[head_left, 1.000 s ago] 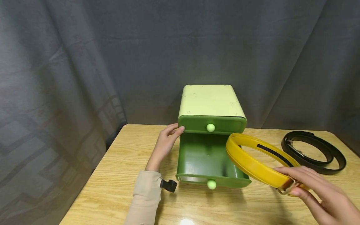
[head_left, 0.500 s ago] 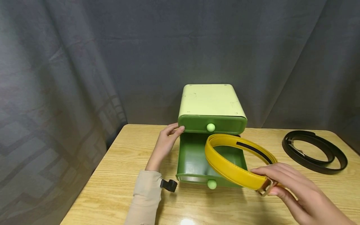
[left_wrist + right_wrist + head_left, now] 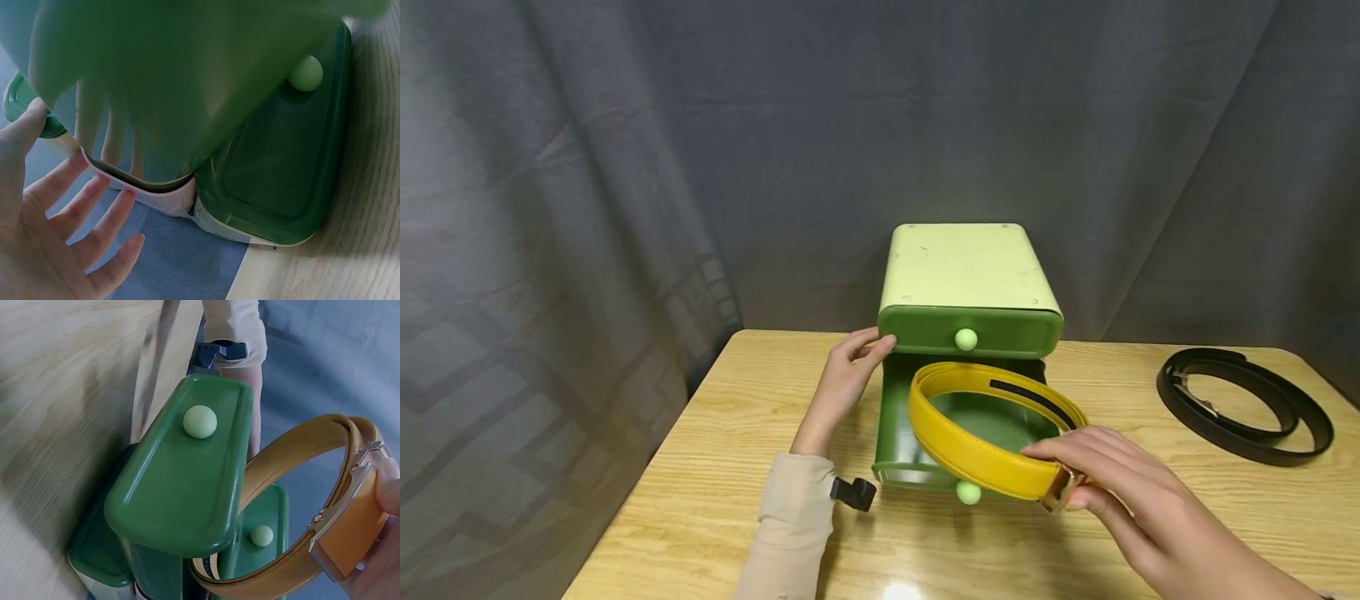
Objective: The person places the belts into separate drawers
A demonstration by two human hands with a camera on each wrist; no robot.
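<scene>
A small cream cabinet [image 3: 966,265] has green drawers with round pale knobs; the drawer under the top one, a green drawer [image 3: 898,442], is pulled out. My left hand [image 3: 842,383] rests against the cabinet's left side, thumb at the top drawer's front edge. In the left wrist view its fingers [image 3: 100,234] are fairly straight and spread, tips touching the cabinet side. My right hand [image 3: 1138,492] pinches a coiled yellow belt [image 3: 973,458] by its gold buckle [image 3: 1060,487]. The belt's loop hangs over the pulled-out drawer, tilted, partly hiding its inside.
A coiled black belt [image 3: 1262,450] lies on the wooden table [image 3: 722,417] at the right. Behind the table hangs a dark grey curtain [image 3: 820,150]. Below the pulled-out drawer, another green drawer [image 3: 100,547] is pushed in, as the right wrist view shows.
My right hand has carried the yellow belt left, from the drawer's right side to over the drawer. My left hand and the cabinet stay in place.
</scene>
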